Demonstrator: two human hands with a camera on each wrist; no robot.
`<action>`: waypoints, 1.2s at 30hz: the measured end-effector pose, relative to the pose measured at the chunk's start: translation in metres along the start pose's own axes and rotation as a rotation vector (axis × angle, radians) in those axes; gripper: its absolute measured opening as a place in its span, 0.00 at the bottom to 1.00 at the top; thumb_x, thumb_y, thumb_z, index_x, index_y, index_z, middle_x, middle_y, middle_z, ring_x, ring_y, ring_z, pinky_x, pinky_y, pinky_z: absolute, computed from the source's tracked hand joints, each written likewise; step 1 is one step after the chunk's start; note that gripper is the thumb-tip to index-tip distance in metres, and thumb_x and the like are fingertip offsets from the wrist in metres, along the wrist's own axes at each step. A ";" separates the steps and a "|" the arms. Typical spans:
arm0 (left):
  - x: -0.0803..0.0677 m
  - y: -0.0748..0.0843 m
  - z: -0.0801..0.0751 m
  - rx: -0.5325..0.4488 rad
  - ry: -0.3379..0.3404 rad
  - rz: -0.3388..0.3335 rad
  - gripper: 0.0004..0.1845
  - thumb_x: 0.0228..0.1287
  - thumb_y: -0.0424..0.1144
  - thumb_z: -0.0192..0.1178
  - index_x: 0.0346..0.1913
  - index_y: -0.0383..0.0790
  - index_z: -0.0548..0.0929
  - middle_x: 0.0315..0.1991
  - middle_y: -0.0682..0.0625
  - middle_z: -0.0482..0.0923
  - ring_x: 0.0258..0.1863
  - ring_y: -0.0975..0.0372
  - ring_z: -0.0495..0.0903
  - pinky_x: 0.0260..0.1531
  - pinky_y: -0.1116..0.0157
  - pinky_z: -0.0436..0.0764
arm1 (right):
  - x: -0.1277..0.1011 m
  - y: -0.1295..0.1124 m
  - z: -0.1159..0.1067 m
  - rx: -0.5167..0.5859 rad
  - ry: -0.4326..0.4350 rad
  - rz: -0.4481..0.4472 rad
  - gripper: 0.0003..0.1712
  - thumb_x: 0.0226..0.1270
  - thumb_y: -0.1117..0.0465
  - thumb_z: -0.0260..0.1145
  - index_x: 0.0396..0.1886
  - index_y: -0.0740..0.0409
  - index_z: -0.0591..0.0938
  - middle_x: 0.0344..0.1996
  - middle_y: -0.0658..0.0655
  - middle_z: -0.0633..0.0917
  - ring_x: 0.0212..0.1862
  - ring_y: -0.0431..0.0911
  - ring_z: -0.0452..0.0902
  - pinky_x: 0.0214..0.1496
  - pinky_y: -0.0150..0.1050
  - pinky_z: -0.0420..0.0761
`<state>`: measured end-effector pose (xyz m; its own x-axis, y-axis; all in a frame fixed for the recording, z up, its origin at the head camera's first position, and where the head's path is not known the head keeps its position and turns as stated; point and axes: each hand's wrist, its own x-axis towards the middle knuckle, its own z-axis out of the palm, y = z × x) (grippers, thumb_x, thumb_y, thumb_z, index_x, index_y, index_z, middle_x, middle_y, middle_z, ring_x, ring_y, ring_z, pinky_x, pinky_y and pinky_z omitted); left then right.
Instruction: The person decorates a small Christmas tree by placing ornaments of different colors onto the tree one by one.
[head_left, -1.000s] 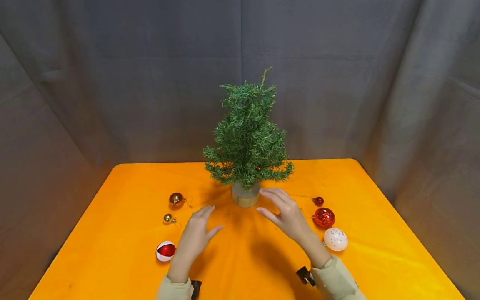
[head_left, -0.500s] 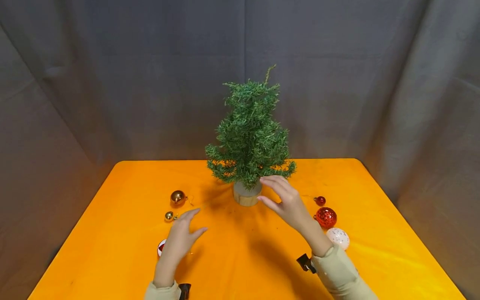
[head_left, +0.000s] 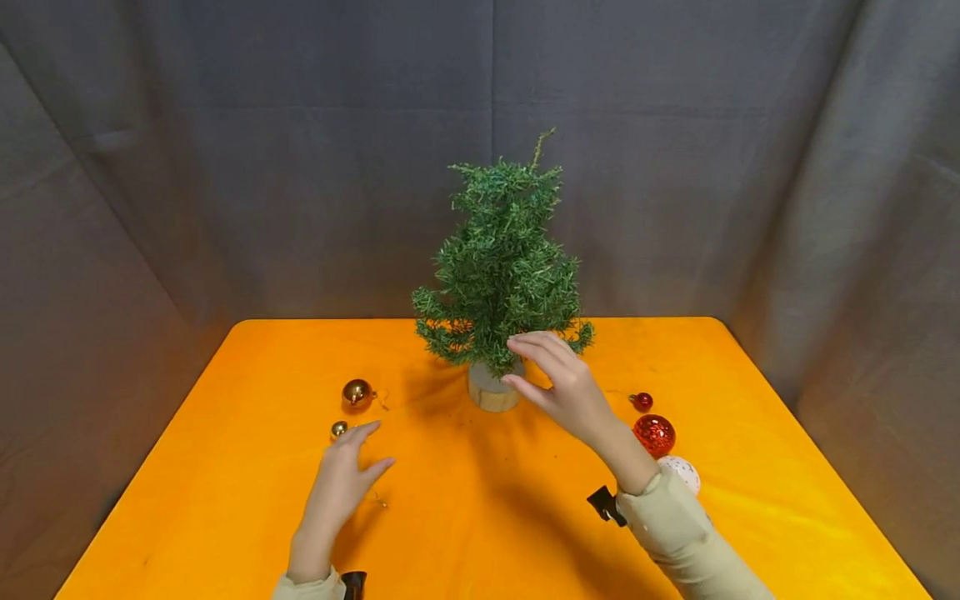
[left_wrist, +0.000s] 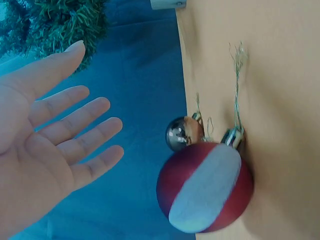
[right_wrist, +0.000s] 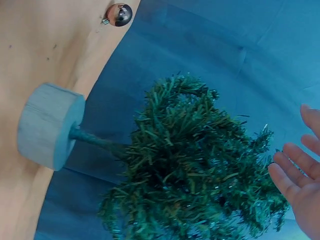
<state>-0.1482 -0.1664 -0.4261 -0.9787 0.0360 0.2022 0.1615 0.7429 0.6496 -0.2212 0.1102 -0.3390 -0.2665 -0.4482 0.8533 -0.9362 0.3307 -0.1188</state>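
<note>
A small artificial Christmas tree (head_left: 510,258) stands upright on a round wooden base (head_left: 493,393). My right hand (head_left: 566,383) is held up before its lower branches, fingers and thumb spread with nothing between them. My left hand (head_left: 337,483) hovers over the left side, relaxed and holding nothing; the left wrist view shows its palm and extended fingers (left_wrist: 90,135). Below it lies a red and white Christmas bauble (left_wrist: 206,187), hidden by the hand in the head view apart from its string. Just beyond are a small gold bauble (head_left: 340,429) and a larger gold bauble (head_left: 357,396).
Right of the tree lie a small dark red bauble (head_left: 642,402), a larger shiny red bauble (head_left: 655,435) and a white speckled bauble (head_left: 682,473), partly behind the right forearm. The orange-covered table (head_left: 480,533) ends at a grey curtain (head_left: 300,183).
My left hand has moved left and back toward me, now covering the red and white bauble. My right hand has risen slightly to the front of the lower branches.
</note>
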 end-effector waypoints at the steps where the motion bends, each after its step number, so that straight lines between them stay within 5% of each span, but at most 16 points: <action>1: -0.001 -0.001 -0.001 -0.002 0.001 -0.004 0.27 0.51 0.33 0.65 0.56 0.28 0.71 0.54 0.34 0.69 0.56 0.42 0.63 0.52 0.47 0.65 | 0.003 0.000 0.000 0.000 -0.001 -0.007 0.22 0.62 0.53 0.58 0.43 0.70 0.78 0.41 0.65 0.79 0.46 0.53 0.73 0.52 0.38 0.71; 9: -0.005 -0.012 -0.008 -0.003 0.033 -0.004 0.27 0.50 0.32 0.66 0.54 0.26 0.72 0.53 0.32 0.69 0.55 0.40 0.64 0.51 0.48 0.66 | 0.027 -0.002 -0.005 -0.013 0.003 -0.029 0.20 0.60 0.57 0.61 0.43 0.70 0.78 0.42 0.64 0.78 0.46 0.54 0.73 0.51 0.39 0.71; 18: -0.012 -0.020 -0.018 -0.014 0.034 -0.064 0.27 0.50 0.30 0.65 0.55 0.26 0.71 0.53 0.30 0.68 0.55 0.40 0.64 0.50 0.47 0.66 | 0.045 0.005 -0.005 -0.054 -0.005 -0.028 0.21 0.45 0.71 0.71 0.43 0.70 0.78 0.42 0.64 0.79 0.46 0.53 0.73 0.50 0.38 0.72; 36: -0.023 -0.040 -0.034 -0.010 -0.008 -0.174 0.27 0.53 0.35 0.63 0.55 0.25 0.70 0.54 0.28 0.66 0.55 0.39 0.63 0.53 0.47 0.63 | 0.075 0.017 -0.007 -0.113 -0.045 -0.057 0.19 0.52 0.70 0.67 0.45 0.70 0.78 0.44 0.64 0.78 0.48 0.52 0.72 0.53 0.35 0.70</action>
<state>-0.1281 -0.2193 -0.4321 -0.9930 -0.0869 0.0800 -0.0092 0.7318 0.6815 -0.2555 0.0881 -0.2739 -0.2260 -0.5051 0.8330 -0.9192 0.3936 -0.0108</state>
